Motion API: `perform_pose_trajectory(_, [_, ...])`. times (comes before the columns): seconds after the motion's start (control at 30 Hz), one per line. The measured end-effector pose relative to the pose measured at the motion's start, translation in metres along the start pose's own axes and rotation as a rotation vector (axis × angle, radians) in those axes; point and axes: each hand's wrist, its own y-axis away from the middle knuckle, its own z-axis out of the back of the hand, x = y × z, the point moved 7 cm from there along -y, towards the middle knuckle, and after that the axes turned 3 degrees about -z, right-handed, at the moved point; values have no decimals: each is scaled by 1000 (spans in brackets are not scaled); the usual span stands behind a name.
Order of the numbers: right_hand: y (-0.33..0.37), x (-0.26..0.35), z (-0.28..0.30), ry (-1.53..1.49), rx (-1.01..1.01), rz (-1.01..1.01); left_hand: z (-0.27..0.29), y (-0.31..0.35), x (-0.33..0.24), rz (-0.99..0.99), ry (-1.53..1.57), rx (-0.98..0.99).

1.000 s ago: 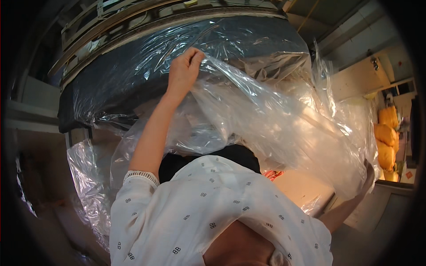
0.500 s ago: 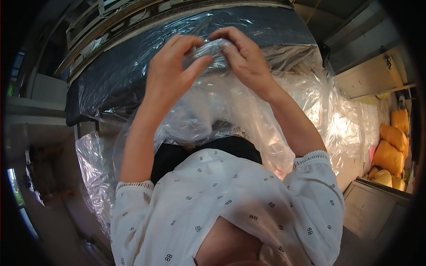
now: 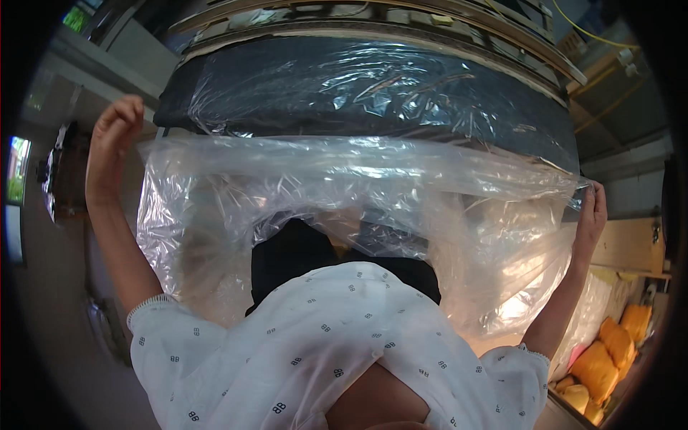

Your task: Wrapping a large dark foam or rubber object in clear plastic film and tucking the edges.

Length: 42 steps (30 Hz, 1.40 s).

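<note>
A wide clear plastic sheet spreads across in front of me, its far edge running from side to side between my hands. At its right corner my right hand pinches the plastic. Out beyond the sheet's left end is my left hand, raised with its fingers curled in; what they hold, if anything, I cannot make out. Behind the sheet is a long dark padded surface, also under shiny clear film. The near part of the sheet drapes down around my black-clad legs.
Metal rails run along the far side of the dark surface. At the lower right, orange bundles lie beside a wooden panel. A dark object stands at the left. A yellow cord hangs at upper right.
My hands were close together at the bunched plastic; now they are far apart, left and right. The sheet has spread out wide between them, and the view has shifted.
</note>
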Motion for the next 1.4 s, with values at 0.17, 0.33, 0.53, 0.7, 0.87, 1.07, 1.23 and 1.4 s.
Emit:
perform_pose_trajectory(0.17, [-48,-24,-44,94,125,-102,-132,-14,34,-41,-97,504])
perform_pose_trajectory(0.33, [-72,-2,-68,292,38,96,-205,62,107,369,-244,895])
perform_pose_trajectory(0.53, [-103,-7,-122,-3,187,33,-24,-20,73,142,104,50])
perform_pose_trajectory(0.7, [-99,2,-187,38,323,83,-6,-71,37,-377,-1097,-622])
perform_pose_trajectory(0.87, [-91,-17,-189,58,290,36,-176,-52,56,-524,-942,143])
perform_pose_trajectory(1.07, [-96,-40,-184,-95,294,-97,-136,-102,135,-342,-1010,-116])
perform_pose_trajectory(1.23, [-93,-37,-189,-53,250,-32,-73,-142,154,-227,-1306,-318])
perform_pose_trajectory(1.4, [-92,-42,-183,-105,294,2,-15,-161,165,-175,-1259,-553])
